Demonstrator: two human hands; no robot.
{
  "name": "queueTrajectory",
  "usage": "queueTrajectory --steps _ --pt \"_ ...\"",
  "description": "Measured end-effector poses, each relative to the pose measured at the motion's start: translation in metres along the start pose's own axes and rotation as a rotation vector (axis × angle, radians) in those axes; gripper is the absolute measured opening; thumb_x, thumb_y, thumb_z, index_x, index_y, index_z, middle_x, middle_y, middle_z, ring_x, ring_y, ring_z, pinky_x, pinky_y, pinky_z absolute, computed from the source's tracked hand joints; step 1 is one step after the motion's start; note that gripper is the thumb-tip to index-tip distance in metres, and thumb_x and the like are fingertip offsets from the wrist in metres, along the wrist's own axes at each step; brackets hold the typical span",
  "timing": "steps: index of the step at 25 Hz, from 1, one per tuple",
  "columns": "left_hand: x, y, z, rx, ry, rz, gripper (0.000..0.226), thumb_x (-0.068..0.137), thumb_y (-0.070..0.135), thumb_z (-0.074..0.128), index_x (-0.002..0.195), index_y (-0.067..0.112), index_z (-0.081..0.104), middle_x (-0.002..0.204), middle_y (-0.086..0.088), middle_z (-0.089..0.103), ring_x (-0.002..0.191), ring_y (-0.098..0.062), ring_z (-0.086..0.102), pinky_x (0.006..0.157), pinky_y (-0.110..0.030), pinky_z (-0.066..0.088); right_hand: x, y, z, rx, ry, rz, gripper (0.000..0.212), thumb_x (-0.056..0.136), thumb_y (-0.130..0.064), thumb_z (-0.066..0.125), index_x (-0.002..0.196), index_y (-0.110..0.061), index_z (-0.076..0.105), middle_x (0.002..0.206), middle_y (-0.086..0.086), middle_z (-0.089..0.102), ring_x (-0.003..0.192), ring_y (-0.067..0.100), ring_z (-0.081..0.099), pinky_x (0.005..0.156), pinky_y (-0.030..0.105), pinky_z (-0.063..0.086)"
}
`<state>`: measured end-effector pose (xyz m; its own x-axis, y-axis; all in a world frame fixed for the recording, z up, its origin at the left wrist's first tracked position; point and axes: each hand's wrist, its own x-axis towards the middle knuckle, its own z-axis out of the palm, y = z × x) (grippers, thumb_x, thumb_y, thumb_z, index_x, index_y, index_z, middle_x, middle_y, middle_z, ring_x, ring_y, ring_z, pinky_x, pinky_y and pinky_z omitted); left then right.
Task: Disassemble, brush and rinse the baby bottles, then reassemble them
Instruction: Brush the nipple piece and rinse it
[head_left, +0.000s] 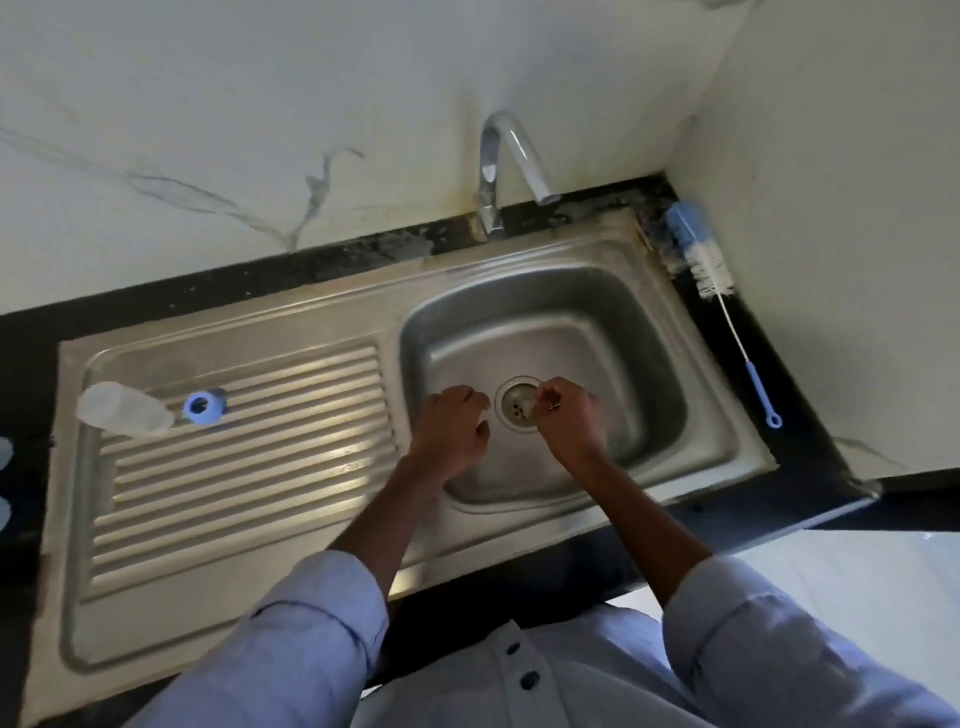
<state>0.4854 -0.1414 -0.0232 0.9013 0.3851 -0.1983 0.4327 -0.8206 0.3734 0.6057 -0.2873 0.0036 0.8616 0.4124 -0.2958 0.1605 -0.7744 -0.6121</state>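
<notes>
Both hands hang low over the basin of the steel sink (675, 332). My right hand (569, 421) pinches a small clear piece, probably the bottle's teat (523, 406), right above the drain (517, 410). My left hand (454, 428) is beside it with curled fingers; a pale spot shows at its fingertips, and whether it holds anything is unclear. The clear bottle body (124, 410) lies on its side at the left end of the drainboard. Its blue screw ring (205, 406) lies just to its right. A blue and white bottle brush (696, 254) lies on the dark counter right of the sink.
The faucet (511, 156) stands behind the basin with its spout aimed right, and no water runs. The ribbed drainboard (249, 467) fills the left half of the sink. Walls close in at the back and right. Pale objects (4, 467) show at the left edge.
</notes>
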Motion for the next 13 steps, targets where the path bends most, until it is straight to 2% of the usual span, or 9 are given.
queueTrajectory --steps 2,5,7,11,13 --pt "0.006 0.0 0.011 0.152 -0.098 -0.044 0.044 0.093 0.031 0.057 0.135 0.022 0.059 0.139 -0.001 0.057 0.136 -0.024 0.047 0.115 -0.043 0.033 0.022 0.012 0.001 -0.134 -0.069 -0.04 0.017 0.091 -0.018 0.063 0.105 -0.018 0.073 0.102 0.007 0.075 0.099 0.03 0.068 0.088 0.038 0.054" --pt "0.003 -0.009 0.022 0.323 -0.162 -0.08 0.042 0.091 0.032 0.054 0.131 0.021 0.059 0.132 -0.002 0.059 0.131 -0.026 0.049 0.116 -0.047 0.031 0.052 0.022 0.017 -0.387 -0.169 -0.158 0.02 0.093 -0.023 0.06 0.11 -0.017 0.069 0.111 0.009 0.071 0.109 0.031 0.062 0.077 0.034 0.043" --pt "0.0 -0.013 0.027 0.332 -0.116 -0.055 0.037 0.09 0.032 0.053 0.124 0.02 0.063 0.122 -0.002 0.064 0.122 -0.026 0.055 0.112 -0.047 0.033 0.069 0.028 0.034 -0.549 -0.227 -0.223 0.021 0.094 -0.024 0.059 0.113 -0.019 0.065 0.113 0.006 0.069 0.114 0.028 0.055 0.069 0.03 0.035" --pt "0.0 -0.013 0.029 0.146 0.11 -0.113 0.028 0.089 0.027 0.056 0.111 0.019 0.071 0.106 0.0 0.071 0.106 -0.025 0.064 0.099 -0.042 0.043 0.093 0.04 0.064 -0.793 -0.294 -0.296 0.019 0.093 -0.02 0.062 0.112 -0.021 0.064 0.114 0.006 0.07 0.117 0.029 0.05 0.088 0.04 0.041" --pt "-0.001 -0.013 0.029 0.141 0.134 -0.116 0.028 0.088 0.029 0.054 0.109 0.019 0.071 0.104 0.0 0.071 0.103 -0.024 0.065 0.097 -0.041 0.046 0.101 0.043 0.075 -0.858 -0.317 -0.291 0.021 0.094 -0.018 0.06 0.115 -0.022 0.064 0.118 0.006 0.069 0.119 0.029 0.05 0.093 0.042 0.04"
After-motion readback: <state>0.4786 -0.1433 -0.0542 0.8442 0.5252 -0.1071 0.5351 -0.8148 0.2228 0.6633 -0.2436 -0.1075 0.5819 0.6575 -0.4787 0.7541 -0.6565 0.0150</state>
